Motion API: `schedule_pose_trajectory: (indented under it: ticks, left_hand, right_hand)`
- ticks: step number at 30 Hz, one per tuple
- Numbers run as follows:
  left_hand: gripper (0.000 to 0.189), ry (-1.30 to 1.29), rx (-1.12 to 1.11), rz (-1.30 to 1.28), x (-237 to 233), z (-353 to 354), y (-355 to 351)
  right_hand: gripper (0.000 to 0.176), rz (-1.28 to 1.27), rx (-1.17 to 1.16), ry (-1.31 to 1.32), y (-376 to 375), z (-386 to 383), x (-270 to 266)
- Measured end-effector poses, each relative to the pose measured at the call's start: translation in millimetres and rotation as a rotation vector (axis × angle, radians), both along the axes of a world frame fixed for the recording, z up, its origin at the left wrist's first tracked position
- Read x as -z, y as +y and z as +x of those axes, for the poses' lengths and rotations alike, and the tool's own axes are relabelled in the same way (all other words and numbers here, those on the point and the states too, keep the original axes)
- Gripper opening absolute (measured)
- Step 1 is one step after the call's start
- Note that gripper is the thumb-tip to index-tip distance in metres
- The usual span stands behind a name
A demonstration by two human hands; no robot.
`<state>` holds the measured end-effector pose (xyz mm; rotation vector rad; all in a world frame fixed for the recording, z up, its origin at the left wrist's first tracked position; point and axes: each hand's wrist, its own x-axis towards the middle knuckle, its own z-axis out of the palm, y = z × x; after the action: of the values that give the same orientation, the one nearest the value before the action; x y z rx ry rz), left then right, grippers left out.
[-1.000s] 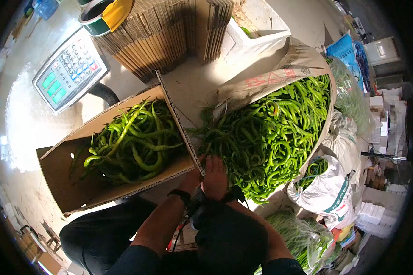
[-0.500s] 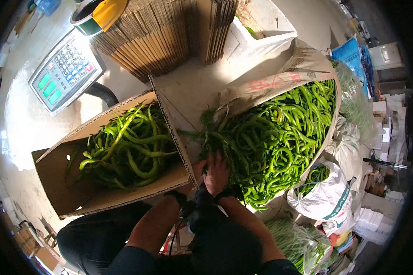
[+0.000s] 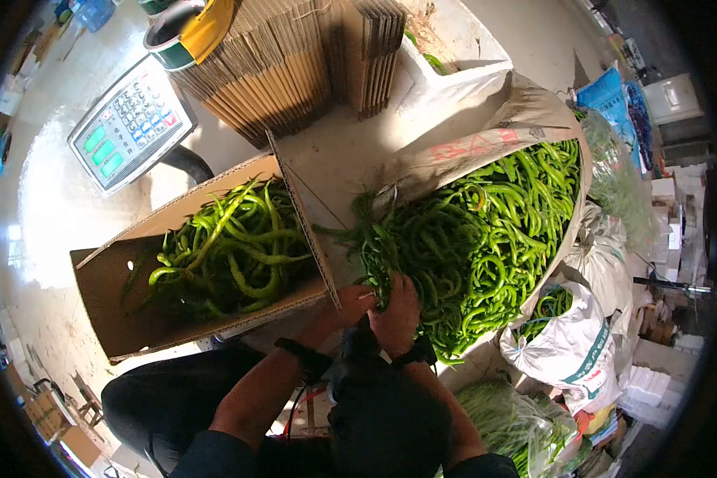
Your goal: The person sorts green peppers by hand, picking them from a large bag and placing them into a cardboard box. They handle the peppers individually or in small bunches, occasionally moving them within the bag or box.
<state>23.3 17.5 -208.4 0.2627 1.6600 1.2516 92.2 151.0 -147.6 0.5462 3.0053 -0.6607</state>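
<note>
Long green peppers [image 3: 526, 207] spill from the mouth of a beige woven sack [image 3: 478, 147]. At the near left edge of this heap, in shadow, my right hand [image 3: 397, 312] closes around some green peppers. My left hand [image 3: 349, 306] is beside it, just right of the carton's corner, its fingers curled at the same peppers; what its fingertips pinch is too dark to make out. An open cardboard box [image 3: 127, 319] on the left holds a pile of green peppers [image 3: 239, 239].
A digital scale display [image 3: 131, 123] stands behind the box. Folded cartons [image 3: 271, 72] and a white foam box [image 3: 462, 40] are at the back. A white bag [image 3: 566, 342] and a clear bag of greens [image 3: 518, 422] lie at the right.
My right hand has moved slightly right and its fingers have curled in around peppers. My left hand has come out from behind the carton's corner. The view has shifted a little.
</note>
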Motion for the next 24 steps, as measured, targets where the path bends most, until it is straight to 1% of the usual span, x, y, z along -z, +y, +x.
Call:
schedule_pose_trajectory:
  ticks: [1,2,3,4,5,6,7,8,9,10,11,12,13,15,16,18,19,21,22,24]
  left_hand:
    - [0.037,0.003,0.003,0.003,-22.6,-4.4,1.6]
    - [0.038,0.024,0.039,0.029,-46.9,-6.4,3.0]
    - [0.04,0.046,0.074,0.054,-65.6,-7.5,5.9]
    - [0.04,0.051,0.076,0.057,-70.1,-3.8,10.8]
    - [0.04,0.038,0.085,0.132,-74.5,1.2,16.1]
    - [0.041,0.024,0.095,0.207,-78.4,6.2,18.6]
    - [0.041,0.03,0.099,0.211,-74.9,9.4,19.2]
    - [0.041,-0.099,0.061,0.307,-67.0,11.8,19.6]
    - [0.041,-0.228,0.023,0.403,-74.9,8.8,19.0]
    - [0.041,-0.219,0.03,0.407,-83.1,5.1,15.2]
    - [0.038,-0.315,-0.014,0.375,-90.8,-1.0,8.6]
    - [0.036,-0.411,-0.056,0.341,-102.0,-7.9,3.5]
    - [0.036,-0.401,-0.046,0.343,-102.4,-11.9,1.6]
    - [0.033,-0.367,-0.068,0.228,-101.4,-16.6,0.2]
    - [0.033,-0.359,-0.057,0.231,-104.4,-16.7,-0.6]
    - [0.03,-0.175,-0.1,0.186,-112.8,-17.1,1.5]
    - [0.03,-0.168,-0.083,0.195,-128.6,-18.3,3.6]
    - [0.035,-0.172,-0.151,0.252,-165.5,-21.4,6.5]
    - [0.035,-0.163,-0.133,0.264,-181.6,-23.9,7.6]
    - [0.035,-0.103,-0.084,0.292,-214.6,-28.9,11.8]
  right_hand:
    - [0.076,-0.046,0.016,0.021,4.5,5.9,-2.7]
    - [0.076,-0.043,0.019,0.025,8.9,10.9,-5.5]
    - [0.073,-0.126,0.106,0.041,13.2,15.1,-9.0]
    - [0.07,-0.21,0.193,0.059,18.1,18.9,-12.2]
    - [0.07,-0.207,0.193,0.065,25.4,23.9,-11.3]
    - [0.066,-0.227,0.253,0.07,32.6,27.5,-11.9]
    - [0.063,-0.246,0.314,0.078,39.7,31.5,-13.3]
    - [0.063,-0.243,0.316,0.085,46.3,37.0,-15.6]
    - [0.06,-0.256,0.323,0.129,50.6,37.6,-25.7]
    - [0.058,-0.27,0.329,0.175,55.4,37.9,-36.2]
    - [0.058,-0.267,0.333,0.187,60.8,39.3,-48.5]
    - [0.055,-0.348,0.34,0.21,65.6,40.2,-64.8]
    - [0.052,-0.429,0.347,0.235,71.6,42.5,-75.8]
    - [0.049,-0.442,0.391,0.268,88.5,53.6,-82.3]
    - [0.049,-0.474,0.419,0.303,98.1,59.4,-86.7]
    - [0.048,-0.547,0.45,0.346,115.9,70.2,-103.8]
    - [0.046,-0.686,0.439,0.382,122.7,72.4,-118.1]
    - [0.048,-1.061,0.54,0.51,140.2,75.2,-136.9]
    - [0.048,-1.053,0.591,0.536,146.2,73.7,-147.8]
    - [0.048,-1.195,0.548,0.582,161.8,74.8,-188.3]
